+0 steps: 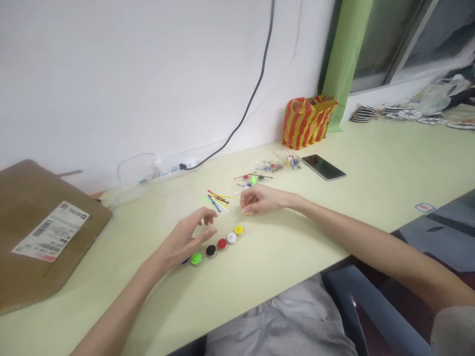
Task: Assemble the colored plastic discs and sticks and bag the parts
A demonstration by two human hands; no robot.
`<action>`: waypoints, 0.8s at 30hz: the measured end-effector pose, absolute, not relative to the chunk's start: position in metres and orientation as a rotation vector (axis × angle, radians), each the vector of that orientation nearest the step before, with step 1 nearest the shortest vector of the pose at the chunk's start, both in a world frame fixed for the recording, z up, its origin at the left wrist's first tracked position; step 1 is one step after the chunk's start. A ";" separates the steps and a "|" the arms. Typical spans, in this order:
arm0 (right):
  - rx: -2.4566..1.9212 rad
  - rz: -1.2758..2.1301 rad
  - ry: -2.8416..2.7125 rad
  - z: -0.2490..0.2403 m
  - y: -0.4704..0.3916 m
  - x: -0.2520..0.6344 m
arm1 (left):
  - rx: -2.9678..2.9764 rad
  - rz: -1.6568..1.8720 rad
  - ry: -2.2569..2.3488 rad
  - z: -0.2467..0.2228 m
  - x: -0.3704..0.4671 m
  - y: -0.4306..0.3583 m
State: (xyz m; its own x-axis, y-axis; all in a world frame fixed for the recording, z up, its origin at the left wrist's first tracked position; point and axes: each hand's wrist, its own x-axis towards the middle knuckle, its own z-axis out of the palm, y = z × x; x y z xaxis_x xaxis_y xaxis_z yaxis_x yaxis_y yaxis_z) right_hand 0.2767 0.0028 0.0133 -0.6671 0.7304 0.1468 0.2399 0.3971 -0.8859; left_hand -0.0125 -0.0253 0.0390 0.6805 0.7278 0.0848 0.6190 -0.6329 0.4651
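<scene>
Likely mid-handling around disc row (222,244), near centre; left hand (185,233) open at left, right hand (260,199) curled over yellow bit (247,213), cannot tell if gripped; probably calls for fine fingertip control next.

Even, fairly bright indoor light, source unseen. Soft shadows on pale table (297,237). Window (382,49) dark. Slight haze overall; small pieces soft-edged, far right smeared. Wide-angle stretch toward frame edges.

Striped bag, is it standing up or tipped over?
Upright: the bag rests on its base on the table, with its opening at the top.
</scene>
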 end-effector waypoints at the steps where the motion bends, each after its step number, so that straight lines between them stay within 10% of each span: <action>1: -0.837 1.216 -2.209 0.012 0.004 0.281 | 2.476 0.349 1.046 0.039 -0.015 -0.028; 24: -0.800 0.997 -2.516 0.008 -0.018 0.268 | 2.194 -0.110 1.040 0.057 -0.050 -0.032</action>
